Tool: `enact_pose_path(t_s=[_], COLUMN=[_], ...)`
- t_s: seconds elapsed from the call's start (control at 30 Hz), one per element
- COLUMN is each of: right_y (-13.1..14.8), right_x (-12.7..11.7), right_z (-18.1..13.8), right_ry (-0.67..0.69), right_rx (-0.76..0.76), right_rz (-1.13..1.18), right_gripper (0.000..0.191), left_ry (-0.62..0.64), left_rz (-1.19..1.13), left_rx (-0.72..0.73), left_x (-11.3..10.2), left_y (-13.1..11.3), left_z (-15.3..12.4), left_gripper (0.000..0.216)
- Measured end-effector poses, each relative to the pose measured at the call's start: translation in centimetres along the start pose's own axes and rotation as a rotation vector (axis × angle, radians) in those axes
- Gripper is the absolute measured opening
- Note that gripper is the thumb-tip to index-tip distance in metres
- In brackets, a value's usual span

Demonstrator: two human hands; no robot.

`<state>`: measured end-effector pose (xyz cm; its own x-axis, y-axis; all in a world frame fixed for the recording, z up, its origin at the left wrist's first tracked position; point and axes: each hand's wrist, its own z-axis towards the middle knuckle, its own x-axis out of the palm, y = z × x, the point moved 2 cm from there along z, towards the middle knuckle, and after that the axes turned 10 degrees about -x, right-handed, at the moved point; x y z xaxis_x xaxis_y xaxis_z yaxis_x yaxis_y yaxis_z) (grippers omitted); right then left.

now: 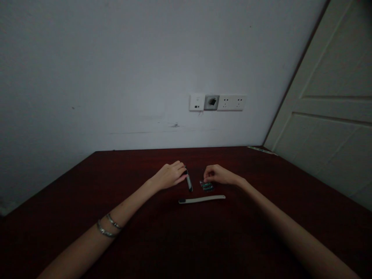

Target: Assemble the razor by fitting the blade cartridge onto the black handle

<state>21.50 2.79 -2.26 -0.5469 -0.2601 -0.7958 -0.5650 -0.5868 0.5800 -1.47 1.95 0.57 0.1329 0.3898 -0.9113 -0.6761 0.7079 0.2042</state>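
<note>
- Left hand (175,173): thumb and fingers closed around the dark far end of a slim pale piece (189,183); its other end points back toward the person. Two metal bangles (102,230) on that forearm.
- Slim piece handling: looks light and stiff, likely hard plastic, probably a bit slick. Best grip is a pinch across the narrow sides, near the middle.
- Long pale strip (203,199): on the table, nearer the person than both hands, roughly crosswise, dark end to the left. Untouched. Slight bend; can't tell if rigid or flexible. Should be light. Take it mid-length, or by the dark end if that's grippier.
- Small packet (207,186): right of the slim piece, flat on the table, shiny and clear-looking, greenish cylinders inside, maybe batteries. Film is likely soft and slippery, contents hard and dense for their size. Pinch an edge, or grab across the cylinders.
- Right hand (216,174): fingers curled narrow, tips touching the packet's far edge. Can't tell if it's gripped or just touched.
- Surface: dark red-brown table (162,248), smooth-looking, faint sheen; light things could slide.
- Room: dim. Pale wall (116,69) behind, scuffed low down. Socket panels (231,103) right of centre, pale panelled door (328,97) far right.
</note>
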Motion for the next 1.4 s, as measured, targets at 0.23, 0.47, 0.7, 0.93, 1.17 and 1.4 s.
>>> enact_pose_path(t_s=[0.23,0.47,0.7,0.93,1.17,1.4], right_y=[3.8,6.4,6.6,6.3,6.1,5.4], right_x=[1.9,5.2,5.9,6.5,6.5,5.7], right_z=[1.7,3.0,3.8,4.3,4.4,4.0], right_ry=[-0.174,-0.083,-0.015,0.054,0.068,-0.001], right_rx=[0.154,0.319,0.327,0.289,0.259,0.252], right_rz=[-0.038,-0.581,-0.669,-0.687,-0.666,-0.619], right_gripper=[0.024,0.04,0.039,0.035,0.035,0.033], left_ry=[-0.085,-0.148,-0.164,-0.149,-0.111,-0.06], left_rz=[-0.016,-0.029,-0.036,-0.024,-0.02,-0.015], left_rx=[-0.085,-0.127,-0.147,-0.171,-0.176,-0.279], left_x=[-1.3,-1.6,-1.6,-1.6,-1.2,-0.8], left_y=[2.1,3.8,4.2,4.6,4.8,4.9], left_z=[0.0,0.0,0.0,0.0,0.1,0.1], left_gripper=[0.029,0.025,0.024,0.024,0.025,0.026])
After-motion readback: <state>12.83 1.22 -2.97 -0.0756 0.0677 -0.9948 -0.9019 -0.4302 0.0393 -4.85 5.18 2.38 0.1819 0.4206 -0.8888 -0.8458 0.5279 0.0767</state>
